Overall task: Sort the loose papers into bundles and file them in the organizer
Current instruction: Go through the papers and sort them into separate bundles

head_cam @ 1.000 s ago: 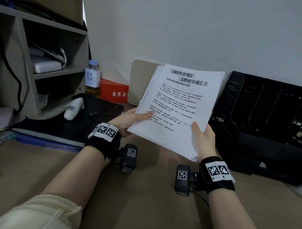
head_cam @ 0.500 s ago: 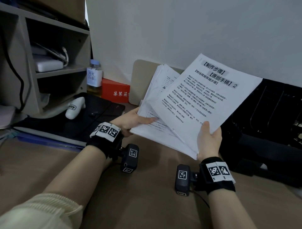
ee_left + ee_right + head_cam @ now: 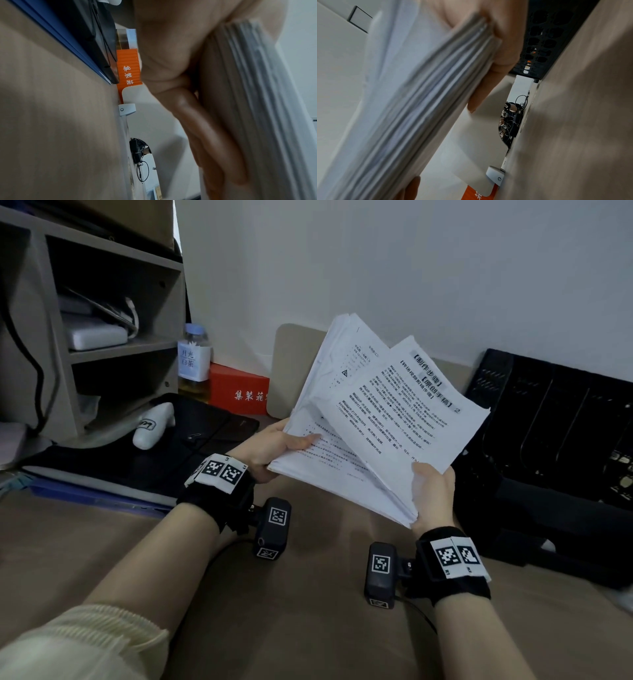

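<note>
Loosely both hands [image 3: 270, 446] [image 3: 432, 494] fan thin, flat white papers [image 3: 404, 419].

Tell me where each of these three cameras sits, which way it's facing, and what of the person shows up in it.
Head: on the person's head, facing forward and down at the desk; both forearms, left hand and right hand hold the paper stack.
Left wrist: under the left hand, facing along its fingers beneath the stack.
Right wrist: under the right hand, facing along its fingers.
Shared: both wrist views show the orange box.
</note>
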The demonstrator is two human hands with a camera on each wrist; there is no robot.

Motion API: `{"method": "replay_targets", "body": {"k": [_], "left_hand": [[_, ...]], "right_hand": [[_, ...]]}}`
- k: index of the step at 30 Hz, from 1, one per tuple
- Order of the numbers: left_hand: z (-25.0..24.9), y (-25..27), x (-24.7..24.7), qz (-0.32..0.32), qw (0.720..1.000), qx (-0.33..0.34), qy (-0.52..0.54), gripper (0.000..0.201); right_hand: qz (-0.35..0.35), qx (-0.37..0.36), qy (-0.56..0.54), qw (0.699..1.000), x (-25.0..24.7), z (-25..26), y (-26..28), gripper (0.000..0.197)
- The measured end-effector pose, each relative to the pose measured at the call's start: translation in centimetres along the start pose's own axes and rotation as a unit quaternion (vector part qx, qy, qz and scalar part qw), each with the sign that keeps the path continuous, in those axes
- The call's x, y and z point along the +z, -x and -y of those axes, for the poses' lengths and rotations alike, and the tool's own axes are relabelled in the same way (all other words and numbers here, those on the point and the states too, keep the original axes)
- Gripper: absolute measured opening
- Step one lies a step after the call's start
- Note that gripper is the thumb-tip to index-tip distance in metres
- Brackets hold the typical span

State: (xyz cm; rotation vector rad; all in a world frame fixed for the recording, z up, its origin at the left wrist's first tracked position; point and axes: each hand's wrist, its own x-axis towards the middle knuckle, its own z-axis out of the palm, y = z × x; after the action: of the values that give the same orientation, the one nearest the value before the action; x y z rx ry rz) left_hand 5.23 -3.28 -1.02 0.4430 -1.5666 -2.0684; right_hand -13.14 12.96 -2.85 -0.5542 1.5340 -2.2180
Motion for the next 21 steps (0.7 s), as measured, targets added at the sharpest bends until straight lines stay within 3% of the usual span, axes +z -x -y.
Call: {"method": "replay_targets", "body": {"k": [3, 7, 16, 21], "left_hand": [[-0.2, 0.1, 0.0, -0.010, 1.000, 0.011, 0.013, 0.034], [-0.7, 0.2, -0.4, -0.015, 0.999, 0.039, 0.031, 0.034], [-1.5, 0.3, -1.3, -0.054, 0.992, 0.050, 0.100, 0.039], [-2.0, 0.5, -1.0, -0.051, 0.986, 0.073, 0.138, 0.030]], "right_hand": [[0.005, -0.020, 0.034, 0.999, -0.1, -0.3, -0.3, 0.040], [-0.011, -0.009, 0.040, 0.999, -0.2, -0.7, -0.5, 0.031], [-0.106, -0.001, -0.020, 0.994, -1.3, -1.9, -1.8, 0.066], [-0.082, 0.042, 0.081, 0.992, -1.7, -2.8, -2.4, 0.076]]}}
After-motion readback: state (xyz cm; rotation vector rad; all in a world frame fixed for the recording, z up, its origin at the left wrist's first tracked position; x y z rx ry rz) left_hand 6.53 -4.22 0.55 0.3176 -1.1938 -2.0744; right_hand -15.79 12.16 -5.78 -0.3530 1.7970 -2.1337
